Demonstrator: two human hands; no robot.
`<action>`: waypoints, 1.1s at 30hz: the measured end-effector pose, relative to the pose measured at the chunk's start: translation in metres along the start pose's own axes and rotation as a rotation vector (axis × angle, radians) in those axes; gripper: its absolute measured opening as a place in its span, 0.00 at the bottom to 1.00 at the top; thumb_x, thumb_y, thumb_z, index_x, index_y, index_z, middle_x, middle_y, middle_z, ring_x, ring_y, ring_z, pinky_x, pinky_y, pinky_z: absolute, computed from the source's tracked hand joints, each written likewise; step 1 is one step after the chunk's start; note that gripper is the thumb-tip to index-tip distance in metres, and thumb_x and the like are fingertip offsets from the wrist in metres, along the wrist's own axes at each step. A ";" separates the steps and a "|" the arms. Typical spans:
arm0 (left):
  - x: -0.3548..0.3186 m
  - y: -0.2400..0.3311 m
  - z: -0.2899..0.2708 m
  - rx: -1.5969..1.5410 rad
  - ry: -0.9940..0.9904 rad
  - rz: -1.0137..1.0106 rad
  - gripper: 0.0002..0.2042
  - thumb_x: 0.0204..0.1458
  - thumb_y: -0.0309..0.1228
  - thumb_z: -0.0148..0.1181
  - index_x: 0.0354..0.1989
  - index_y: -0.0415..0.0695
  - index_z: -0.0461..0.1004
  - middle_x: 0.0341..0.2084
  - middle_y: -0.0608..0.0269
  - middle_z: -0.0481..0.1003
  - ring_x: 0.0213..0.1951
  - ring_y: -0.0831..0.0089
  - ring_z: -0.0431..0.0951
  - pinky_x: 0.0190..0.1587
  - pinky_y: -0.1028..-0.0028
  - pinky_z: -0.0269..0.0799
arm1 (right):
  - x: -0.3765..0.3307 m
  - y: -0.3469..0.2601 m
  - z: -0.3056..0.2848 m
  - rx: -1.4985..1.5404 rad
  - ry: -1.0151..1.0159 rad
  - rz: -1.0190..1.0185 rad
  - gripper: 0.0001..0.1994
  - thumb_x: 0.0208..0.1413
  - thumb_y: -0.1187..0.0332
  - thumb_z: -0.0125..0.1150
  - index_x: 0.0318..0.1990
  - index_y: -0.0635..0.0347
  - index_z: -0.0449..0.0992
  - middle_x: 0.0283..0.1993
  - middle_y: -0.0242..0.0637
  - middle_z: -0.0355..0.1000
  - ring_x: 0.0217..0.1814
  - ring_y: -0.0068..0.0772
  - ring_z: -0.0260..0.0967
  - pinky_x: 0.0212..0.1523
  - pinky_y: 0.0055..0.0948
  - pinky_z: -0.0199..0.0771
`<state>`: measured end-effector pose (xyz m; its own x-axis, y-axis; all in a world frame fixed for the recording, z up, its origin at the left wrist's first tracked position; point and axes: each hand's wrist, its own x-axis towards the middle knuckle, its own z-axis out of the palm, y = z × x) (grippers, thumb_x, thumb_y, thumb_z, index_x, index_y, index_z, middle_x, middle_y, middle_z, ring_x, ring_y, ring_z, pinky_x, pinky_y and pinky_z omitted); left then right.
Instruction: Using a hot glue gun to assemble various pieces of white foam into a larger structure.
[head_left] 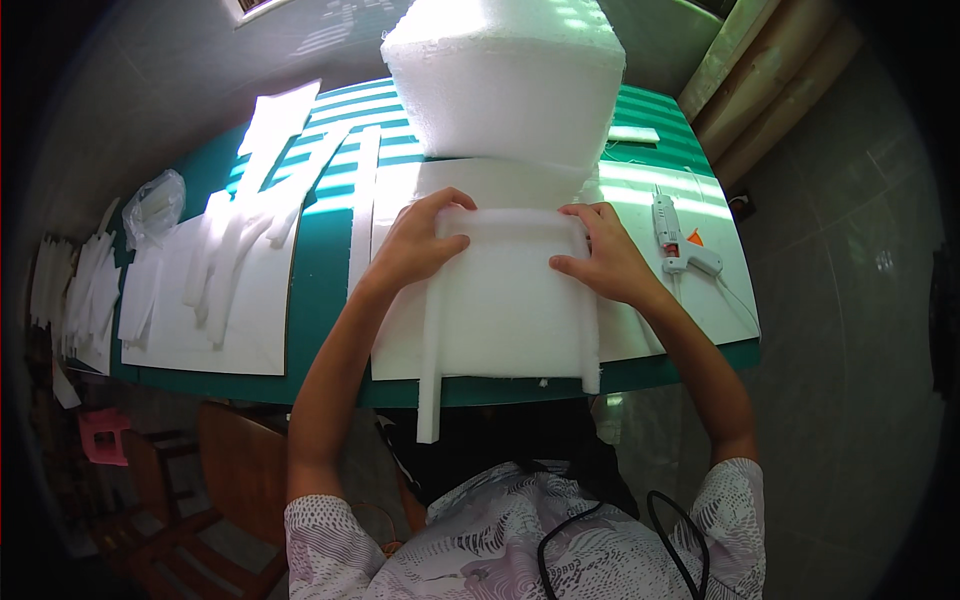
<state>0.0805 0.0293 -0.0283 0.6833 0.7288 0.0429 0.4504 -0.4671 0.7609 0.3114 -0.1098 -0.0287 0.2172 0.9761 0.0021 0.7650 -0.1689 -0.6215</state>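
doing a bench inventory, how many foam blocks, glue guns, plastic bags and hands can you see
big foam blocks: 1
foam piece under the left hand and right hand: 1
glue guns: 1
plastic bags: 1
hands: 2
total: 6

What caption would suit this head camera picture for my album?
Both hands, left hand and right hand, press a white foam sheet on a green table, glue gun alongside.
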 end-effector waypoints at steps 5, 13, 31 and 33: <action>0.000 -0.001 0.000 -0.004 -0.003 0.019 0.19 0.43 0.28 0.62 0.46 0.44 0.73 0.45 0.53 0.74 0.46 0.60 0.73 0.53 0.65 0.68 | 0.001 0.001 0.001 -0.005 0.004 -0.007 0.32 0.45 0.64 0.72 0.59 0.56 0.66 0.55 0.44 0.59 0.49 0.39 0.66 0.51 0.33 0.71; 0.000 -0.001 0.000 -0.009 -0.009 -0.005 0.19 0.43 0.29 0.62 0.47 0.45 0.73 0.45 0.52 0.74 0.47 0.60 0.73 0.53 0.64 0.69 | 0.001 -0.001 0.000 -0.018 -0.001 -0.008 0.32 0.44 0.64 0.72 0.58 0.60 0.66 0.57 0.44 0.59 0.50 0.40 0.67 0.51 0.33 0.71; -0.001 0.000 0.001 -0.018 0.006 -0.003 0.19 0.43 0.28 0.62 0.46 0.45 0.73 0.44 0.52 0.74 0.46 0.60 0.73 0.52 0.65 0.69 | 0.002 -0.010 -0.001 -0.062 -0.009 0.019 0.31 0.44 0.65 0.71 0.56 0.60 0.64 0.58 0.50 0.67 0.61 0.52 0.62 0.61 0.41 0.63; -0.001 -0.001 0.001 -0.016 0.002 -0.008 0.19 0.43 0.28 0.61 0.46 0.44 0.73 0.45 0.52 0.74 0.46 0.60 0.74 0.52 0.65 0.69 | 0.003 -0.011 0.000 -0.069 -0.014 0.021 0.31 0.44 0.66 0.72 0.56 0.60 0.64 0.57 0.50 0.67 0.61 0.52 0.62 0.61 0.41 0.63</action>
<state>0.0803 0.0289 -0.0293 0.6783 0.7338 0.0380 0.4466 -0.4528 0.7717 0.3042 -0.1054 -0.0217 0.2254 0.9740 -0.0221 0.8003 -0.1981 -0.5660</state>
